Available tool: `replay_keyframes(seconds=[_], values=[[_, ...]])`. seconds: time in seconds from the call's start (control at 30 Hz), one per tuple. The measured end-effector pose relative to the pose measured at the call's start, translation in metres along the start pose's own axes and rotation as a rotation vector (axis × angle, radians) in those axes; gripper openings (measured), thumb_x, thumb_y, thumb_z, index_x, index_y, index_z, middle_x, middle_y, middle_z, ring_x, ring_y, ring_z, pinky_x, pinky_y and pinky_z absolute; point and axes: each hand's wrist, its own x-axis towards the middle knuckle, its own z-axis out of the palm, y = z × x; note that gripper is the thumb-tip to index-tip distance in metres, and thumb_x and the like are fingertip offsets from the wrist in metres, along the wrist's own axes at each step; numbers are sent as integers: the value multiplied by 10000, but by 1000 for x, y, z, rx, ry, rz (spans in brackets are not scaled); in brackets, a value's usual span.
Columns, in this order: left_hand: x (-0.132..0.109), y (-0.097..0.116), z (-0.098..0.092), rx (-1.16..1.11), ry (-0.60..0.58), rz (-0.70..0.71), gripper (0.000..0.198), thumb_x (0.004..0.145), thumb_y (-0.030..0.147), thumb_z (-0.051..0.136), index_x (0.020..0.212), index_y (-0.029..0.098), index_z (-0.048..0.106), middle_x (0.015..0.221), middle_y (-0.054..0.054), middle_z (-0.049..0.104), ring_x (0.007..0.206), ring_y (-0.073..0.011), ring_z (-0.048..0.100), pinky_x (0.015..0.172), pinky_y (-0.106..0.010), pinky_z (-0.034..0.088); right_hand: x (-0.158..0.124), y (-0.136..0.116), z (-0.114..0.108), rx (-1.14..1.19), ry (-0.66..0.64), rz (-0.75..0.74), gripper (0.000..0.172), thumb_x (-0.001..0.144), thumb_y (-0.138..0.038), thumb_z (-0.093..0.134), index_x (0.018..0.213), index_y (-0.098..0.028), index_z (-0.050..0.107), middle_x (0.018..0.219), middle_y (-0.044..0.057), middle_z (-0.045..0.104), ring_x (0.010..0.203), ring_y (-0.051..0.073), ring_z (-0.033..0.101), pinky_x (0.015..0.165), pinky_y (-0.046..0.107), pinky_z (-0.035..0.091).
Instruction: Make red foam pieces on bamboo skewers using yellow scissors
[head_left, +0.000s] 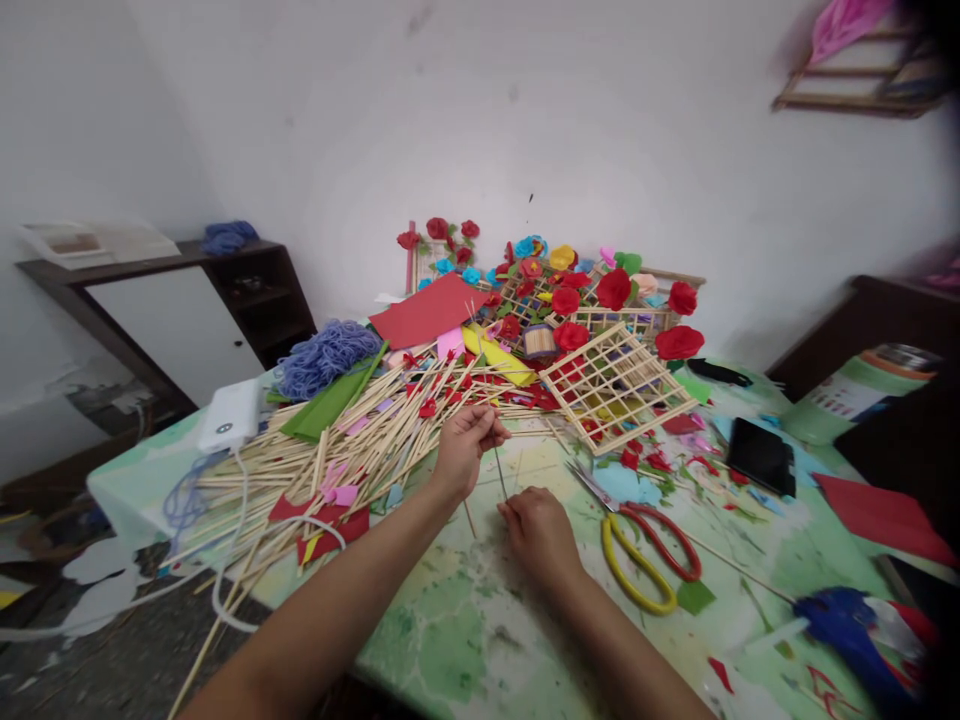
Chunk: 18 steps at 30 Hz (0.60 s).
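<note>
My left hand [465, 445] is closed, pinching the upper end of a thin dark stick [500, 473] in front of a big heap of bamboo skewers [352, 440]. My right hand [538, 535] rests on the green table [465, 610], fingers closed on the stick's lower end. The stick runs between the two hands, slightly tilted. Small red paper bits are scattered among the skewers.
Scissors with red and yellow handles [645, 550] lie right of my right hand. A wooden lattice [615, 385], red paper flowers [679, 342], red paper sheet [427, 310], purple yarn [326, 355], white power bank [229, 415], black phone [761, 455] and blue glue gun [847, 620] surround the work spot.
</note>
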Motion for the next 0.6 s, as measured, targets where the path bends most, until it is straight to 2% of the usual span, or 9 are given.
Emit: replay_keyframes(seconds=[0.23,0.37,0.5,0.6], values=[[10,7,-10,-96,92,65,179,676,264,666,723,135,550,605,25,564,584,-72,577,570,-175,457,-4,-1,-12,-38,-5,-3,258,824,-201,512,574,-177,570,602,46,596,637,164,512,636,265,330],[22,15,-21,-173,177,96,139,676,208,657,706,134,544,593,31,558,589,-63,582,590,-162,461,-19,21,-25,-52,9,-34,288,828,-202,485,547,-183,545,585,39,579,636,168,511,654,272,344],[22,17,-22,-135,156,36,130,676,202,653,725,129,558,594,21,569,570,-68,577,580,-173,465,-33,59,-51,-171,70,130,292,844,-241,419,600,-184,569,625,65,585,678,197,528,671,304,349],[18,13,-17,-84,102,-10,167,656,228,676,724,123,567,590,14,574,577,-81,585,570,-182,462,-43,82,-66,-268,-31,317,205,770,-336,495,663,-181,575,650,71,586,677,219,531,621,311,352]])
